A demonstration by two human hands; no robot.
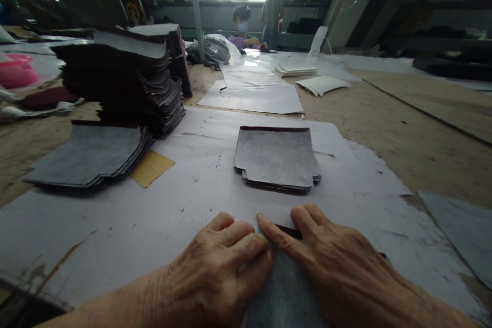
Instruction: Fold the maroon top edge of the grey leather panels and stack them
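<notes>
Both hands rest side by side on a grey-backed, dark-edged cut piece (286, 287) at the near edge of the white paper sheet (184, 205). My left hand (221, 271) has its fingers curled and pressed on the piece's left part. My right hand (338, 261) lies flatter, fingers stretched forward over the piece's top edge. Just beyond the fingertips sits a small stack of the same grey pieces (277, 158).
A low pile of grey pieces (88, 154) lies at the left, with a tall dark stack (130, 74) behind it and a yellow card scrap (150, 167) beside it. White sheets (253, 95) and folded stacks lie farther back. Two people stand at the far window.
</notes>
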